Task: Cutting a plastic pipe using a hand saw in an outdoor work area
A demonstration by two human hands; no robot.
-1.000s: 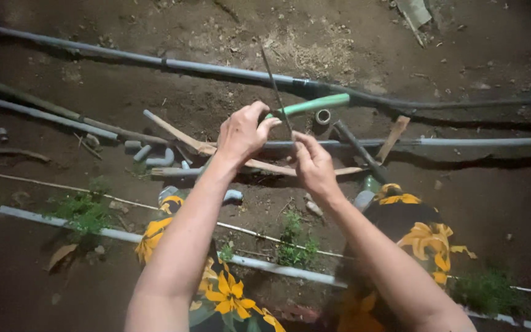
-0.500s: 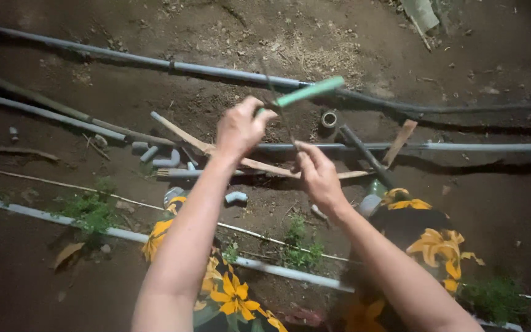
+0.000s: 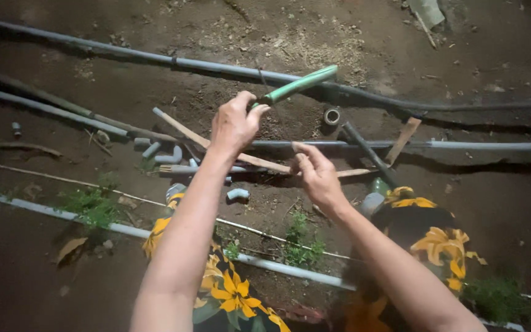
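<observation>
Above the dirt, left hand fingers pinch the green-handled tool; right hand fingers spread.

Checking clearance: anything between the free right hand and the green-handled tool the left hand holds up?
Nothing visible. The right hand is open, with only air between it and the green-handled tool gripped in the left hand. The grey pipe and wooden stick lie on the ground below.

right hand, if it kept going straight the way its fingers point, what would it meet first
The right hand points up and left over the ground. First in that line looks to be the grey pipe just past the fingers, though depth is unclear and the hand may pass above it.
</observation>
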